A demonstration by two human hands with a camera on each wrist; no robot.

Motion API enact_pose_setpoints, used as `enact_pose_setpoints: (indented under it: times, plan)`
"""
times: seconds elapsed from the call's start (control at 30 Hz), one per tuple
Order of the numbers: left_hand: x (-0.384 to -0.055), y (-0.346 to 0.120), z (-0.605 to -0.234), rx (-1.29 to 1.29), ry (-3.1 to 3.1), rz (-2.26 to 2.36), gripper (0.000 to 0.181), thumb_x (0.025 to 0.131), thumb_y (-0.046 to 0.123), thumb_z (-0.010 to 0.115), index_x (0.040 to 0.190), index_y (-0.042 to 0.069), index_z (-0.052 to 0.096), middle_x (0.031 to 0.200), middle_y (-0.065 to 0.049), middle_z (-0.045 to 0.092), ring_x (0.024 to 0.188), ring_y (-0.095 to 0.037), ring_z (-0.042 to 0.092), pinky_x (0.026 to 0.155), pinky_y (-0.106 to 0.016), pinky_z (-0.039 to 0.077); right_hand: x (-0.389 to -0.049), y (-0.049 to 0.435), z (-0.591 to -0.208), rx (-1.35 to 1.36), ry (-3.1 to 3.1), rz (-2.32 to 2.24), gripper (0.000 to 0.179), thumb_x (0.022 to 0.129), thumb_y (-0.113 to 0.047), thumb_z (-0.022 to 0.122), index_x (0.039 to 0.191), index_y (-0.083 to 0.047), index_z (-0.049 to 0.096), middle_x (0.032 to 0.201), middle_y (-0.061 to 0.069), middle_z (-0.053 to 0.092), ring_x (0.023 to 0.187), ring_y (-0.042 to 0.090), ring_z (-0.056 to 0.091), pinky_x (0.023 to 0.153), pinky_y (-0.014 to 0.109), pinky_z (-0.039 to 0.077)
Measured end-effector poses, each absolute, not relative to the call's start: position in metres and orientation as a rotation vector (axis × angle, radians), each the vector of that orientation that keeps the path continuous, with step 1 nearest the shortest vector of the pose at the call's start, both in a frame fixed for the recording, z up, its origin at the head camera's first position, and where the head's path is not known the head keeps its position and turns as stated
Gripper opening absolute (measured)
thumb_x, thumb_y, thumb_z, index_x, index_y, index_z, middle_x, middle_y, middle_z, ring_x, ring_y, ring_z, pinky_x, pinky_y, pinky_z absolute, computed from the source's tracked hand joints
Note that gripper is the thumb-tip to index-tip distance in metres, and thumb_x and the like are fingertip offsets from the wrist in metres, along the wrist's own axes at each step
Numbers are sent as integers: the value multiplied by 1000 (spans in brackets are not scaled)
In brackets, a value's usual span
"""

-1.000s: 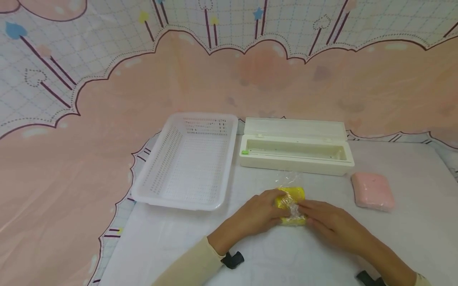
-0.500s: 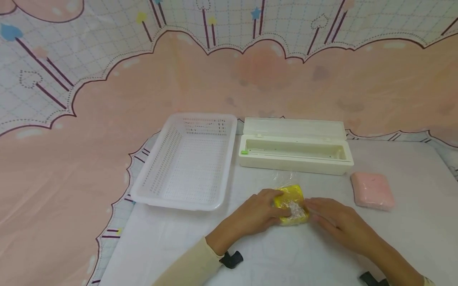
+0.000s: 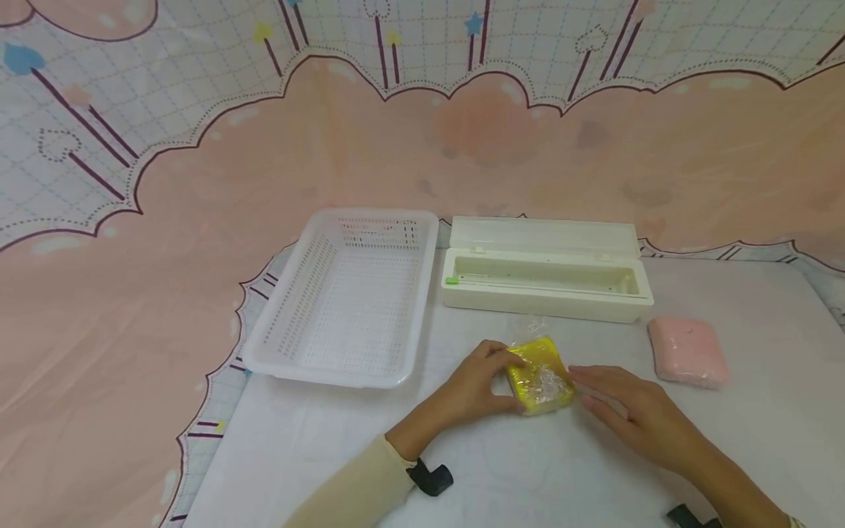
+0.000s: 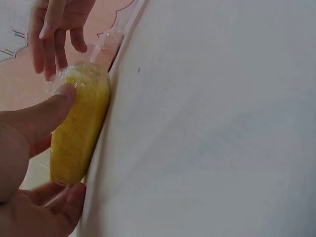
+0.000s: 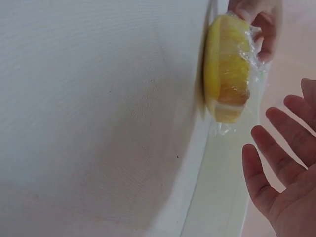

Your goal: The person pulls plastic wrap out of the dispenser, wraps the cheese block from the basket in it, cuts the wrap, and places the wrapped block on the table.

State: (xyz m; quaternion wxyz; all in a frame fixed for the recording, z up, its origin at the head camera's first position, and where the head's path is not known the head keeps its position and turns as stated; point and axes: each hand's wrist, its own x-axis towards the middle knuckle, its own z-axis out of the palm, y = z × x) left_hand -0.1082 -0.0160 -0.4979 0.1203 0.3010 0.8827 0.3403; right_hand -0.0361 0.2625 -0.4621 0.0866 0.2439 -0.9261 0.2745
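A yellow, squarish block [image 3: 543,372] wrapped in crinkled clear plastic film lies on the white cloth, with loose film sticking out at its far end. My left hand [image 3: 474,385] holds it by its left side, fingers at the far left corner and thumb at the near one. In the left wrist view the thumb presses on the wrapped block [image 4: 81,128]. My right hand [image 3: 637,414] is just off the block's right side, its fingers extended. Apart, spread fingers of the right hand [image 5: 291,158] show in the right wrist view, holding nothing.
Behind the hands stands a long white box [image 3: 548,301] with its lid raised and a small green slider [image 3: 452,281] at its left end. A white perforated basket [image 3: 396,379] is at the left. To the right lies a pink wrapped block [image 3: 688,353].
The yellow block has turned a little and lies flatter, showing more of its top. My right hand has drawn back rightward from it; the left hand has kept hold, its thumb shifting to the edge.
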Motion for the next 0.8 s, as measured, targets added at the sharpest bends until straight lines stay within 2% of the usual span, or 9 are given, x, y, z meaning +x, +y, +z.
enact_pose_setpoints:
  times: [0.13, 0.23, 0.43, 0.53, 0.7, 0.8]
  plan:
    - [-113, -19, -501, 902, 2558, 1069, 56, 78, 34, 89, 129, 27, 66, 134, 0, 54, 114, -11, 57, 97, -23, 49, -36, 263, -462, 719, -2763, 812, 46, 91, -14, 77, 135, -22, 67, 133, -7, 69, 121, 11, 64, 102, -2, 29]
    - [-115, -21, -503, 900, 2553, 1109, 46, 83, 29, 86, 126, 25, 69, 127, 1, 56, 104, -7, 57, 87, -16, 49, -35, 263, -461, 710, -2765, 815, 46, 91, -14, 77, 135, -23, 67, 132, -7, 69, 120, 11, 64, 101, -2, 30]
    - [-113, -21, -499, 870, 2543, 1165, 30, 92, 14, 76, 121, 20, 71, 113, 0, 58, 97, -7, 56, 85, -15, 49, -35, 264, -461, 705, -2752, 841, 46, 90, -13, 78, 133, -23, 68, 131, -7, 70, 121, 5, 63, 101, -1, 31]
    - [-112, -21, -497, 887, 2565, 1138, 33, 93, 13, 75, 125, 19, 68, 107, 0, 59, 93, -7, 56, 82, -15, 48, -35, 264, -460, 688, -2766, 848, 45, 91, -14, 77, 133, -24, 68, 131, -7, 70, 121, 4, 62, 101, -2, 31]
    - [-114, -20, -497, 903, 2585, 1078, 54, 91, 17, 78, 141, 18, 57, 101, 2, 61, 87, -5, 55, 79, -13, 48, -34, 263, -459, 657, -2800, 838, 42, 93, -18, 76, 133, -27, 68, 130, -6, 71, 119, 12, 65, 100, -2, 31]
    - [-115, -20, -497, 901, 2578, 1071, 58, 90, 19, 80, 143, 16, 57, 98, 3, 61, 86, -5, 54, 77, -13, 48, -34, 263, -458, 653, -2805, 838, 42, 93, -17, 76, 133, -27, 68, 129, -5, 71, 118, 15, 65, 99, -2, 32]
